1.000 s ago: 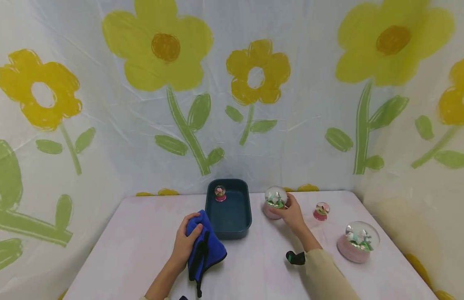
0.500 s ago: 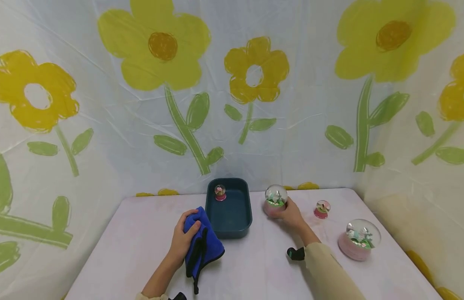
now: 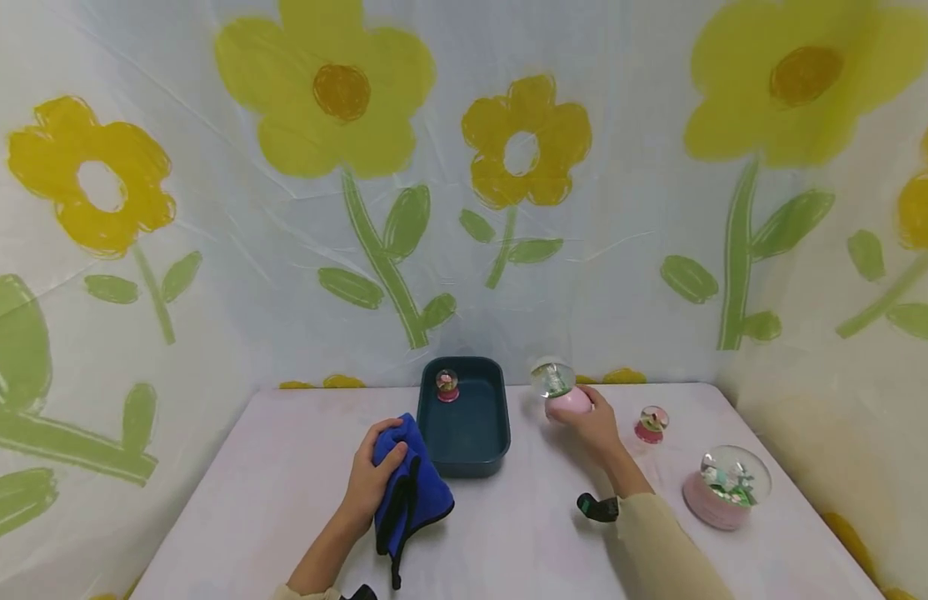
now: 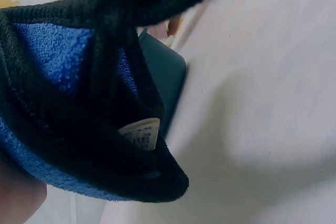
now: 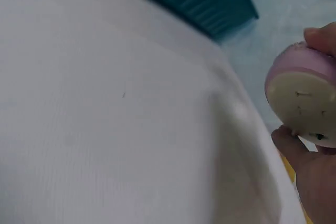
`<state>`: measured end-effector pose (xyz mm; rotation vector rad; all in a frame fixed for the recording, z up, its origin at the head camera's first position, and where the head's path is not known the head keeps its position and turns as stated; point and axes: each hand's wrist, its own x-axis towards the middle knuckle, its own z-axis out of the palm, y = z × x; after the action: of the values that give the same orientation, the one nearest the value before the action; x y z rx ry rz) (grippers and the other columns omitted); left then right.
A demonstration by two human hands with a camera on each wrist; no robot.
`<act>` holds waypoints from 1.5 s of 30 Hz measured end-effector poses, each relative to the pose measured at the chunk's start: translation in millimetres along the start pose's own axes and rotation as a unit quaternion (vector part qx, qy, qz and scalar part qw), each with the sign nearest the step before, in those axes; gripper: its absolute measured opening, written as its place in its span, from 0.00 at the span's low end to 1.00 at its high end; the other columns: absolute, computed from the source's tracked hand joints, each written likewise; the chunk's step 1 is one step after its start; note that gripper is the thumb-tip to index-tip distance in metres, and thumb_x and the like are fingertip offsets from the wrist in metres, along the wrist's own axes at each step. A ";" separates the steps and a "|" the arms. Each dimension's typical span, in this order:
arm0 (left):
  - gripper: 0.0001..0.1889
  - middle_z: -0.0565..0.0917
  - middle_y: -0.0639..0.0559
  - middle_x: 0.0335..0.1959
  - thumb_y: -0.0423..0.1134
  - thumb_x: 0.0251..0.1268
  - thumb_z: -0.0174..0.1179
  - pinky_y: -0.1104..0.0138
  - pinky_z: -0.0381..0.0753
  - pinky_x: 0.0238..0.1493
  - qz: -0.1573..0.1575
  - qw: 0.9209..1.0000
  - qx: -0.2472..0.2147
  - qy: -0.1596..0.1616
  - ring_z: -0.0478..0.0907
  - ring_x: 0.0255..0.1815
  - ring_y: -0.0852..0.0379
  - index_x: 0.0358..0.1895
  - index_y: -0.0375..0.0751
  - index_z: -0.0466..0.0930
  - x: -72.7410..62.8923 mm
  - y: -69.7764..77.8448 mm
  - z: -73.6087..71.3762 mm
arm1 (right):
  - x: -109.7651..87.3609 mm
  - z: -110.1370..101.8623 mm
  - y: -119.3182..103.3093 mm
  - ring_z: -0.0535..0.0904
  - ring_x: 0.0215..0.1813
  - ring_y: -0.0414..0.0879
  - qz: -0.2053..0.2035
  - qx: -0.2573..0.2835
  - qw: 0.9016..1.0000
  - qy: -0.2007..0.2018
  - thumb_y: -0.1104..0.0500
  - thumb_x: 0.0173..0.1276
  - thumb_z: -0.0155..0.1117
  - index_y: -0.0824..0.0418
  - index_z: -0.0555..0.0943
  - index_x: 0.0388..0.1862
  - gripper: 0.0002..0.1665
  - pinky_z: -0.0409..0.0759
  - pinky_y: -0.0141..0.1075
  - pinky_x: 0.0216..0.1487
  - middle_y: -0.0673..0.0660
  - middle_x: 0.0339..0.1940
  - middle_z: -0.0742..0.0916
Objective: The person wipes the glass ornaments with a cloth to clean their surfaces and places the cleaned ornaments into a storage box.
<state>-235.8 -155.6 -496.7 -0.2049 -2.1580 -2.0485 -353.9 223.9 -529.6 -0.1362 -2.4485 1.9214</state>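
Observation:
My right hand grips the pink base of a snow globe above the back of the table. The globe is tilted, its clear dome leaning away to the left. In the right wrist view the cream underside of its base faces the camera, fingers at the rim. My left hand holds a folded blue cloth with black edging, left of a dark teal tray. A black loop and a white label show on the cloth in the left wrist view.
Inside the tray, at its far left, stands a small snow globe. Another small snow globe and a large pink-based one stand at the right of the white table. A flower-patterned curtain hangs behind.
The right hand has tipped the snow globe over to the left, its base now lifted and turned to the right. The left hand keeps its hold on the cloth. The view shifted slightly.

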 end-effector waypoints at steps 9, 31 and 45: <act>0.20 0.73 0.44 0.61 0.43 0.69 0.58 0.55 0.71 0.56 0.014 1.000 -0.007 -0.007 0.73 0.54 0.45 0.63 0.49 0.71 4.8 -0.9 9.8 | -33.8 -5.0 -40.6 0.62 0.65 0.54 -0.066 0.117 0.991 0.009 0.59 0.62 0.71 0.59 0.60 0.72 0.43 0.75 0.33 0.55 0.59 0.68 0.66; 0.21 0.66 0.40 0.67 0.39 0.75 0.49 0.52 0.72 0.59 0.020 0.998 -0.054 -0.025 0.68 0.60 0.42 0.68 0.43 0.64 9.3 20.4 26.8 | -153.8 60.0 -99.7 0.73 0.52 0.58 -0.068 0.119 0.981 -0.139 0.66 0.48 0.78 0.61 0.75 0.59 0.37 0.81 0.47 0.44 0.63 0.55 0.78; 0.26 0.42 0.49 0.77 0.49 0.79 0.31 0.34 0.40 0.66 0.026 0.980 -0.019 -0.195 0.41 0.76 0.40 0.77 0.62 0.41 4.8 28.0 26.9 | -154.2 90.0 -83.5 0.77 0.47 0.52 -0.150 0.000 0.983 -0.103 0.59 0.39 0.84 0.52 0.77 0.56 0.41 0.82 0.40 0.38 0.52 0.49 0.80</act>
<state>-235.3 -127.4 -469.7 -0.7142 -2.2916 -2.1684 -211.5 104.0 -464.9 0.4269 -2.4156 1.8833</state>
